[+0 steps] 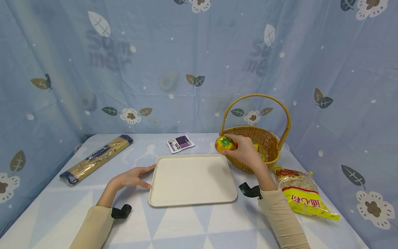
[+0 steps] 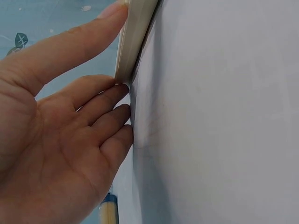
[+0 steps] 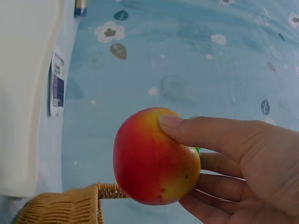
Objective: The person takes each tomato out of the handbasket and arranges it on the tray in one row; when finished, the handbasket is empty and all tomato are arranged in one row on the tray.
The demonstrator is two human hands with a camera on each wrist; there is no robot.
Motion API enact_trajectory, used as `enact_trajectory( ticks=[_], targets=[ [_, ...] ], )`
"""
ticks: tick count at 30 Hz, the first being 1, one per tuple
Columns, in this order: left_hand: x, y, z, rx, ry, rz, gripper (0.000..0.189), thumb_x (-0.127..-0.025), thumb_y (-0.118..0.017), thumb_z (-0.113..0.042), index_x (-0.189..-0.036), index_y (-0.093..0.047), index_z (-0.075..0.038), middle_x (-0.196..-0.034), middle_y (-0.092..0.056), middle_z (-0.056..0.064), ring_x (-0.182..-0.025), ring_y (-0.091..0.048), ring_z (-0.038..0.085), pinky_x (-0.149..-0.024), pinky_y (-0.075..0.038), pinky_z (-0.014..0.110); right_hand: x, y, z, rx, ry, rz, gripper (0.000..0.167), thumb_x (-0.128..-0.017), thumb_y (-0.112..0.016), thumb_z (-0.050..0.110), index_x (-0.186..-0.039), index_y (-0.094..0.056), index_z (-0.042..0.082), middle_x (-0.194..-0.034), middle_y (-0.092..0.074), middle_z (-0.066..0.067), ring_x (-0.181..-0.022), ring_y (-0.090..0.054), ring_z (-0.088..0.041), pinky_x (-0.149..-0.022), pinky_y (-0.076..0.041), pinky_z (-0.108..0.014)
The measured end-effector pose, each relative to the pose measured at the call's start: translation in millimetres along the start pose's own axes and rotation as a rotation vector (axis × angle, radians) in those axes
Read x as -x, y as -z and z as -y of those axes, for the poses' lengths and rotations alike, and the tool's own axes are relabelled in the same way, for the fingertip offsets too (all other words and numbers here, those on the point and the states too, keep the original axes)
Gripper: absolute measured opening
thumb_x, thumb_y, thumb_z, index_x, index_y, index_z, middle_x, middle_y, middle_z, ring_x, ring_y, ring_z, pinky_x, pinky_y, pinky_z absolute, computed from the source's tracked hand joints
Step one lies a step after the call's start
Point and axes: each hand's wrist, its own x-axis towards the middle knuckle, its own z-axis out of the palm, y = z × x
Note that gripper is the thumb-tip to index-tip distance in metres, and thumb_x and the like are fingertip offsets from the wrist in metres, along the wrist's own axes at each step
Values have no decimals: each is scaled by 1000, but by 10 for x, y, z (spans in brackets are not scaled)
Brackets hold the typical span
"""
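My right hand (image 1: pixel 245 150) holds a red and yellow tomato (image 3: pixel 156 156) with a green leafy top, thumb on one side and fingers on the other. In the head view it is raised beside the front left of a wicker basket (image 1: pixel 239 160), near the far right corner of a cream tray (image 1: pixel 192 180). Something yellow and green (image 1: pixel 257 148) shows inside the basket, partly hidden by the hand. At the tray's left edge, my left hand (image 1: pixel 132 178) rests with fairly straight fingers; the left wrist view shows its thumb and fingertips touching the rim (image 2: pixel 135 37).
A long pack of spaghetti (image 1: pixel 97 159) lies at the left of the table. Behind the tray is a small white and purple packet (image 1: pixel 180 143). A yellow bag of pasta (image 1: pixel 304 193) lies right of my right forearm. Blue patterned curtains (image 1: pixel 174 69) stand around the table.
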Motion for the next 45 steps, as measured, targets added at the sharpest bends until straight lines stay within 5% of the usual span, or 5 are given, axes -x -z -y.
enact_trajectory(
  ticks=[14, 22, 36, 45],
  targets=[
    [19, 15, 13, -2, -16, 4, 93, -81, -79, -26, -150, -24, 3, -153, -22, 28, -139, -20, 48, -108, -24, 62, -1, -189, 203, -1, 116, 57, 60, -77, -83, 24, -129, -62, 5, -124, -63, -12, -111, -59, -28, -91, -50, -42],
    [17, 20, 14, 10, -14, 14, 93, -81, -78, -27, -151, -24, 2, -154, -21, 27, -139, -19, 47, -108, -23, 62, -20, -254, 323, 2, 123, 86, 59, -77, -83, 24, -128, -62, 4, -122, -65, -11, -104, -61, -24, -85, -53, -37],
    [19, 10, 40, 17, 1, 3, 94, -80, -79, -28, -151, -25, 0, -154, -21, 25, -140, -18, 47, -108, -22, 63, -110, -529, 532, -46, 201, 123, 56, -77, -83, 22, -127, -63, 4, -123, -65, -10, -110, -61, -23, -92, -50, -36],
    [2, 6, 28, -12, 10, 1, 94, -80, -79, -30, -151, -25, 1, -154, -22, 27, -139, -19, 49, -107, -23, 63, -175, -747, 646, -44, 167, 202, 56, -77, -83, 23, -128, -63, 7, -119, -67, -8, -99, -62, -18, -87, -52, -32]
  ],
)
